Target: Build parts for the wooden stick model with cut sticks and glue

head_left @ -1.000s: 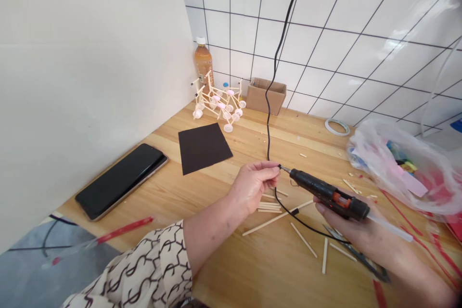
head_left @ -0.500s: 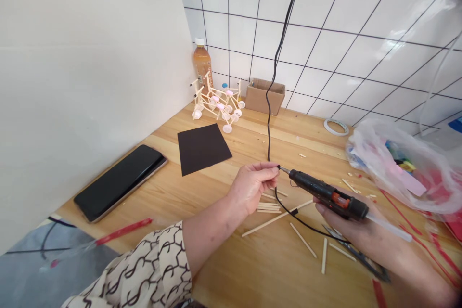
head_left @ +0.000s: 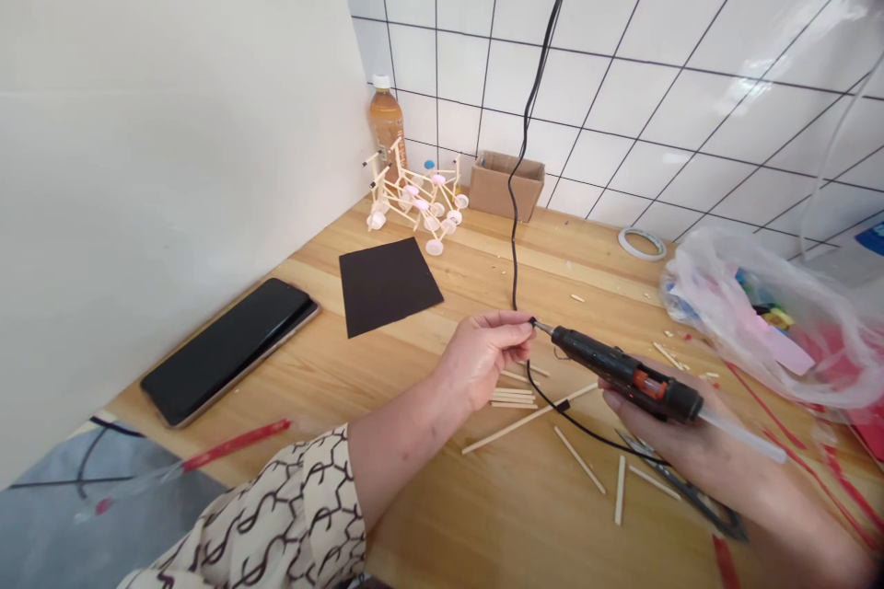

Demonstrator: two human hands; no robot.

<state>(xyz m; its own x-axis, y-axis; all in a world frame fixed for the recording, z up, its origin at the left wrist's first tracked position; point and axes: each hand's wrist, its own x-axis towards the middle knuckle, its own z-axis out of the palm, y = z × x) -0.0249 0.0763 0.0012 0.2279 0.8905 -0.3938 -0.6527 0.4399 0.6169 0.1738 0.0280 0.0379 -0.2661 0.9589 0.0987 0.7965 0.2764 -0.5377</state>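
Note:
My right hand [head_left: 639, 428] is wrapped round a black hot glue gun [head_left: 614, 368], with a clear glue stick [head_left: 746, 435] poking out of its back end. The gun's metal nozzle points left and meets a tiny black piece [head_left: 532, 322]. That piece is pinched between the thumb and forefinger of my left hand [head_left: 487, 354]; its full shape is hidden. Below the hands lie several thin wooden sticks [head_left: 514, 398], and a longer stick [head_left: 497, 433] with a small black bit on it. The gun's black cord runs over the table underneath.
Small stick-built models with round wheels [head_left: 414, 198] stand by a drink bottle [head_left: 387, 124] and a cardboard box [head_left: 507, 187]. A black square sheet [head_left: 390, 285] and a phone [head_left: 231, 350] lie left. At right are a tape roll [head_left: 642, 244] and a plastic bag [head_left: 773, 322].
Hardly anything differs. Both hands and the glue gun hold nearly the same pose, with the nozzle still at the small black piece.

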